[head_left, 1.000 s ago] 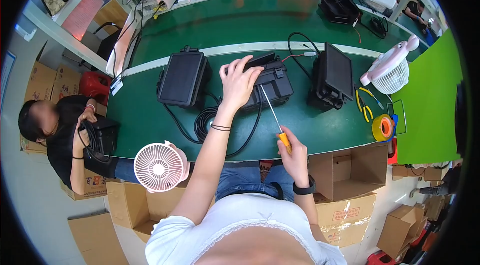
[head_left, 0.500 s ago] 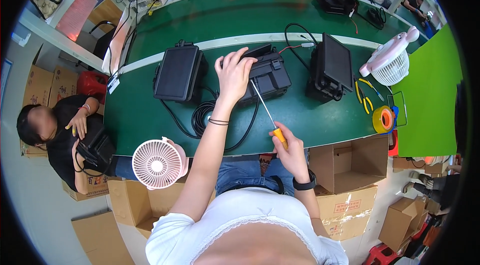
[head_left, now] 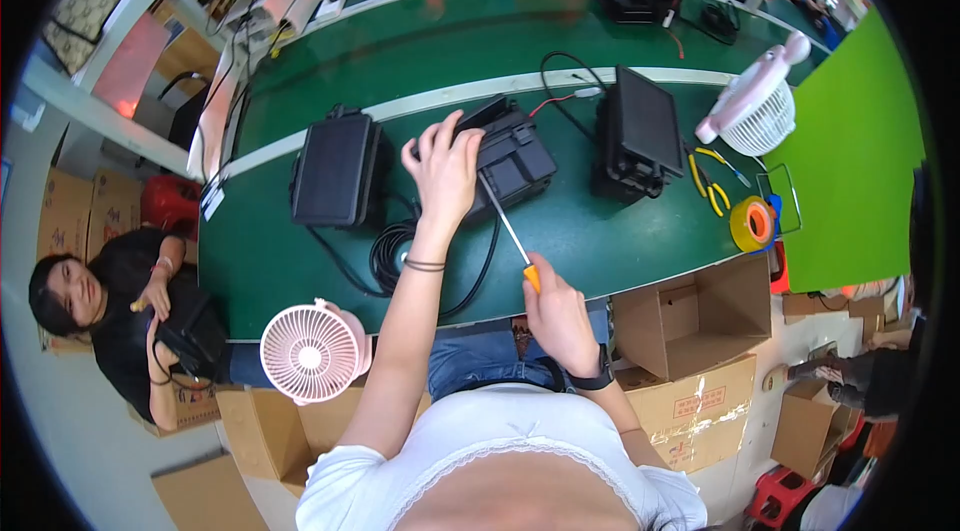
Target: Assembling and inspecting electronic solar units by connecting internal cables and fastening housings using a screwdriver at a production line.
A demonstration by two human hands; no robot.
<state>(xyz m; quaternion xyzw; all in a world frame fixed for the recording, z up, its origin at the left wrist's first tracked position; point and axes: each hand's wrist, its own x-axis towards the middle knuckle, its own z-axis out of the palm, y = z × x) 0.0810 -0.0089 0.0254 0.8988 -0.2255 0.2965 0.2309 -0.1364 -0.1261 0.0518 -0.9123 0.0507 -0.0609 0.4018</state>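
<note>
A black plastic box [head_left: 520, 161] with a raised flap lies on the green table in front of me. My left hand [head_left: 447, 171] grips its left end, fingers over the top and thumb toward the middle. A screwdriver [head_left: 508, 223] slants up from my right hand [head_left: 562, 321], which is closed around its yellow-orange handle. The screwdriver's tip meets the near side of the box; what exactly it touches there is too small to tell. A coiled black cable [head_left: 390, 261] lies beside my left wrist.
Flat-topped black boxes stand left [head_left: 338, 171] and right [head_left: 643, 136]. Pliers [head_left: 712, 186], a yellow tape roll [head_left: 752, 223] and a white-pink fan [head_left: 755, 111] sit at the right. Another fan [head_left: 315, 353] is at the near edge. A co-worker [head_left: 130, 316] sits left; an open carton [head_left: 690, 316] is below.
My right hand has turned, and its fingers now wrap further around the screwdriver's handle. My left hand stays on the box. The whole view has shifted slightly.
</note>
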